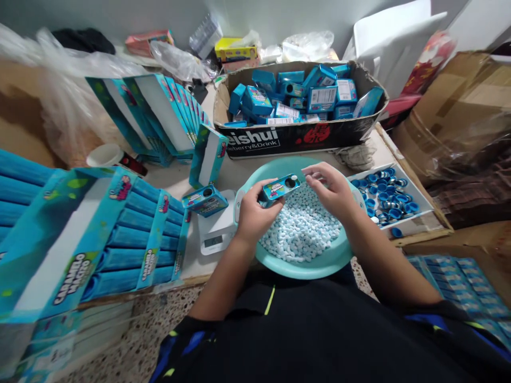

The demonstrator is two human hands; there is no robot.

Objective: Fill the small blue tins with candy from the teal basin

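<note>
My left hand [257, 213] grips a small blue candy box [281, 187], tilted above the bowl. A round dark hole shows at the box's right end, with a white candy at its rim. Close to that end is my right hand [329, 190], its fingers partly bent and apart; nothing shows clearly in them. Under both hands stands a turquoise bowl [307, 270] holding many small pale candies [301, 229]. Left of the bowl, a second blue box [205, 201] with a dark hole rests on a white digital scale [213, 240].
A black carton [299, 139] of blue boxes stands behind the bowl. On the right lies a white tray [423, 205] of blue caps. Display cartons [107, 234] packed with blue boxes line the left. A white cup [106, 155] lies tipped behind them.
</note>
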